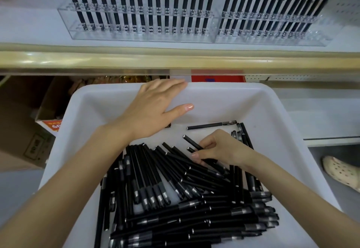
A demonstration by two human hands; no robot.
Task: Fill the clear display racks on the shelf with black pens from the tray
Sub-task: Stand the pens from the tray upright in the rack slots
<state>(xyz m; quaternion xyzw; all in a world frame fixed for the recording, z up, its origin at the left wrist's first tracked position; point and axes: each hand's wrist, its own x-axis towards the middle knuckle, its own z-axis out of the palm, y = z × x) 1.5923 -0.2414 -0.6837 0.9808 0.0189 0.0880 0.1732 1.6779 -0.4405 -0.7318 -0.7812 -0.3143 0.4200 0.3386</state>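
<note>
Black pens [175,199] are lying heaped in the near half of the white tray [224,88], most running 12-to-6 or 3-to-9 o'clock. One loose pen [210,125] is lying crosswise at 12 o'clock of the right hand [222,150]. Right hand is curling over the heap's far edge, thumb and fingers pinching what looks like two held pens [192,142]. Their long axis is running 10-to-4 o'clock, free ends sticking out toward 10. Left hand [153,107] is lying flat on the tray's far rim, fingers straight, grasping nothing, probably steadying it.

Clear racks [136,35] are sitting on the shelf [29,25] at 12 o'clock from the grip, well apart, beyond the tray rim and the yellowish shelf edge [175,59]. Back rows are looking full of upright pens. Nearest row appears empty, but glare is making that hard to confirm.

Judgement: pick-up step, right hand carrying, left nearer the racks but idle. Coming move is calling for a lift over both edges, then turning the pens upright. Open room is lying above the tray's bare far half, with the left hand at 10 o'clock of that path.
</note>
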